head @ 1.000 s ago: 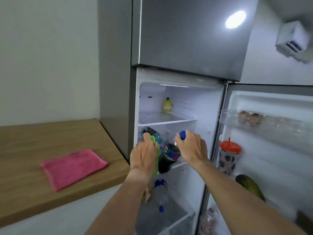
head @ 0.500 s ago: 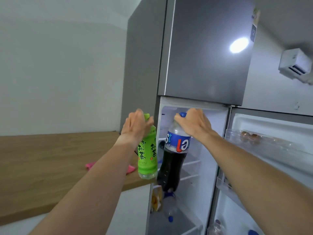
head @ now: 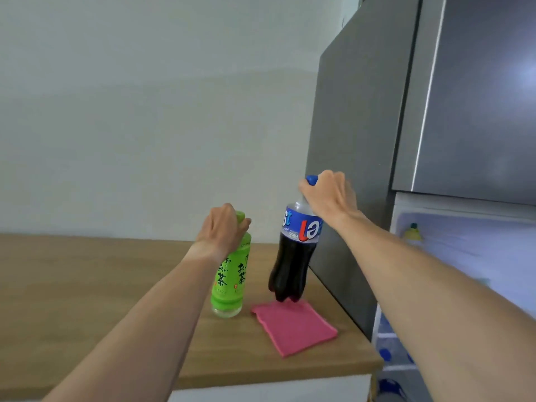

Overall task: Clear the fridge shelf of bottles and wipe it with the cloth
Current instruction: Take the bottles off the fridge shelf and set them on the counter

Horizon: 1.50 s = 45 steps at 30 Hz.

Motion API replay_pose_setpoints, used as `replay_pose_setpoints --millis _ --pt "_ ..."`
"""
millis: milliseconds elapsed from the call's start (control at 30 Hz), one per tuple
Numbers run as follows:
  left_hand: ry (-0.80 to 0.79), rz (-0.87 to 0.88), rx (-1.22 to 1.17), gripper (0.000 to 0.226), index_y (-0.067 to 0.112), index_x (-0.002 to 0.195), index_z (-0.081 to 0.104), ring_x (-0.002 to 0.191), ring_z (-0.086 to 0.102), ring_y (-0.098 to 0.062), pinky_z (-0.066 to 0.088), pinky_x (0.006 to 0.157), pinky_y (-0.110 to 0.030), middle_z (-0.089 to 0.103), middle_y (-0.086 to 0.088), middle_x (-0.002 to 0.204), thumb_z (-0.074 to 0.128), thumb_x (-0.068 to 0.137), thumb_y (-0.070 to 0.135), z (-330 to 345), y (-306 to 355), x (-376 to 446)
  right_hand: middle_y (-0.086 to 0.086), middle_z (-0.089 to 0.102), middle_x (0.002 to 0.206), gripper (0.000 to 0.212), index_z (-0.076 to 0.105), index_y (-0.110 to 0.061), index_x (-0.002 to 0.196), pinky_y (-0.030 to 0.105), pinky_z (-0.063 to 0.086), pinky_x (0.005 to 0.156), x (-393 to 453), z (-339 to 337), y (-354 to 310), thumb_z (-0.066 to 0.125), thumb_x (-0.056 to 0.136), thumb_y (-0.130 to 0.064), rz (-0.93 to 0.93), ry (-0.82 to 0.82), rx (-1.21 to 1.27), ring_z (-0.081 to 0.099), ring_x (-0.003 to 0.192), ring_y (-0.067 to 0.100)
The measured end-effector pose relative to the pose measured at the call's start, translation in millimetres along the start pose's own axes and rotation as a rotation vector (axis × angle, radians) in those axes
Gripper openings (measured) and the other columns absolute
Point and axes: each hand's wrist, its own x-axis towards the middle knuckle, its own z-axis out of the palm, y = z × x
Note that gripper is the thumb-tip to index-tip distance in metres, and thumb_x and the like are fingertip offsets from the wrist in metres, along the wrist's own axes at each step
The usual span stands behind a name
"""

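Note:
My left hand grips the top of a green tea bottle and holds it upright over the wooden counter. My right hand grips the blue-capped neck of a dark cola bottle, which hangs just above the far edge of the pink cloth. The cloth lies flat on the counter near the fridge. The open fridge compartment shows at the right, with a small yellow bottle on its upper shelf.
The grey fridge side stands right of the counter, and the shut freezer door is above the open compartment. Blue-capped bottles sit low in the fridge. A plain wall runs behind the counter.
Both hands have carried the two bottles left, out of the fridge and over the counter. The view has swung left, so the cloth now lies below the cola bottle.

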Motion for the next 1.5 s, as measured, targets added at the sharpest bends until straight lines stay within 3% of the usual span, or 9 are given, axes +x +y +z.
replay_pose_setpoints --millis 133,233,433,600,767,867,1000,1233,1500 --pt "0.025 -0.025 0.084 0.042 -0.004 0.114 0.051 0.096 0.060 -0.041 0.047 0.073 -0.041 0.060 -0.025 0.109 0.051 0.098 0.034 1 -28 10 0.005 0.047 0.066 0.042 0.046 -0.008 0.061 0.032 0.037 0.059 13 56 -21 0.052 0.093 -0.034 -0.039 -0.080 0.041 0.052 0.069 0.034" --pt "0.005 0.026 0.199 0.041 -0.001 0.113 0.047 0.101 0.059 -0.042 0.045 0.079 -0.043 0.059 -0.025 0.111 0.045 0.100 0.037 9 -33 18 0.004 0.047 0.066 0.042 0.044 -0.010 0.063 0.030 0.033 0.052 20 87 -32 0.049 0.096 -0.034 -0.069 -0.135 0.010 0.053 0.068 0.031" --pt "-0.009 0.059 0.319 0.045 0.001 0.113 0.045 0.102 0.061 -0.041 0.052 0.084 -0.047 0.059 -0.022 0.110 0.041 0.101 0.044 21 -33 27 0.008 0.058 0.096 0.044 0.058 -0.008 0.100 0.034 0.040 0.069 28 121 -34 0.049 0.095 -0.051 0.030 -0.185 0.097 0.054 0.083 0.031" --pt "-0.005 0.004 0.409 0.049 0.004 0.115 0.043 0.105 0.060 -0.039 0.050 0.084 -0.044 0.058 -0.019 0.114 0.036 0.100 0.050 25 -30 24 0.009 0.057 0.103 0.057 0.048 -0.009 0.121 0.036 0.040 0.068 19 125 -33 0.047 0.096 -0.060 0.067 -0.218 0.185 0.055 0.087 0.031" --pt "0.147 -0.007 0.203 0.052 0.007 0.137 0.038 0.109 0.057 -0.039 0.048 0.091 -0.049 0.053 -0.019 0.122 0.039 0.100 0.044 28 -23 7 0.015 0.060 0.122 0.062 0.044 -0.011 0.129 0.045 0.047 0.089 -15 115 -5 0.033 0.100 -0.064 0.037 -0.247 0.165 0.059 0.107 0.035" --pt "0.280 0.173 -0.047 0.032 0.014 0.128 0.049 0.098 0.060 -0.030 0.048 0.085 -0.041 0.055 -0.010 0.114 0.042 0.100 0.028 40 -18 -16 0.016 0.060 0.125 0.057 0.044 -0.011 0.131 0.044 0.046 0.086 -61 110 30 0.035 0.101 -0.059 -0.024 -0.307 0.033 0.059 0.111 0.036" --pt "0.179 0.324 -0.166 0.021 0.014 0.109 0.059 0.098 0.056 -0.018 0.039 0.082 -0.024 0.060 -0.003 0.105 0.041 0.100 0.016 67 4 -42 0.013 0.062 0.122 0.045 0.049 -0.010 0.127 0.043 0.044 0.091 -125 90 86 0.037 0.105 -0.047 -0.013 -0.368 -0.013 0.060 0.113 0.032" --pt "-0.078 0.437 -0.115 0.027 0.016 0.116 0.059 0.108 0.060 -0.021 0.046 0.096 -0.038 0.064 -0.003 0.115 0.037 0.101 0.023 144 77 -108 0.006 0.061 0.114 0.037 0.053 -0.016 0.115 0.037 0.044 0.093 -185 26 181 0.032 0.107 -0.046 0.023 -0.433 -0.192 0.058 0.103 0.022" --pt "-0.326 0.481 -0.250 0.028 0.012 0.112 0.058 0.100 0.061 -0.016 0.049 0.093 -0.033 0.063 -0.003 0.110 0.034 0.103 0.023 219 132 -162 0.013 0.059 0.124 0.038 0.052 -0.013 0.113 0.044 0.041 0.094 -194 -55 279 0.034 0.105 -0.046 0.275 -0.371 -0.375 0.055 0.115 0.033"
